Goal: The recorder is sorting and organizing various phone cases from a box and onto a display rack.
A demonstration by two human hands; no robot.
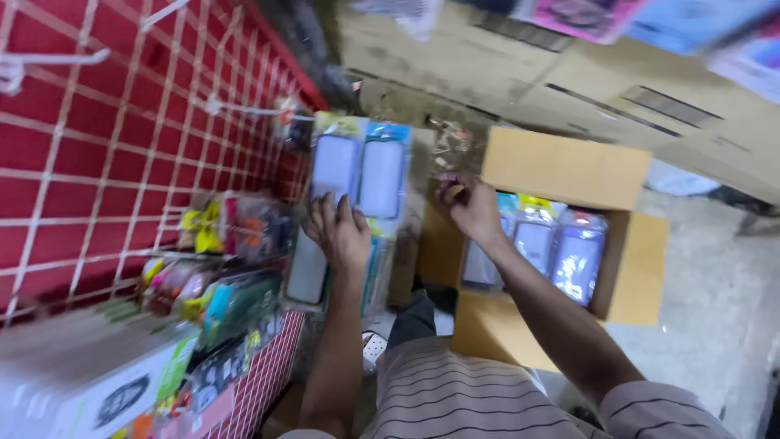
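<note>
Left hand [341,232]: sits mid-frame, palm pressed flat on a stack of blister-packed cards with pale rounded-rectangle items under clear plastic [357,175]; fingers spread over the bottom edge of the top pack, gripping it against the ones beneath.

Blister packs: centre of the frame, just right of the red wall panel with the white wire grid [122,146]; the pack tops are yellow-green and blue.

Right hand [471,207]: a bit right of centre, raised over the near edge of the open brown cardboard box [626,244]; fingers are curled in around something small, too blurry to say what.

Box contents: more of the same clear-fronted packs [561,252] standing upright inside, right of centre.

Wire grid: white hooks stick out at upper left; colourful packaged goods [236,228] hang at lower left, close to the left hand.

Lower left corner: a white carton [106,390], blurred.

Bottom of frame: striped sleeves and both forearms coming up from the lower edge.

Background: flattened cardboard [520,73] across the top, grey floor [715,309] at right.
</note>
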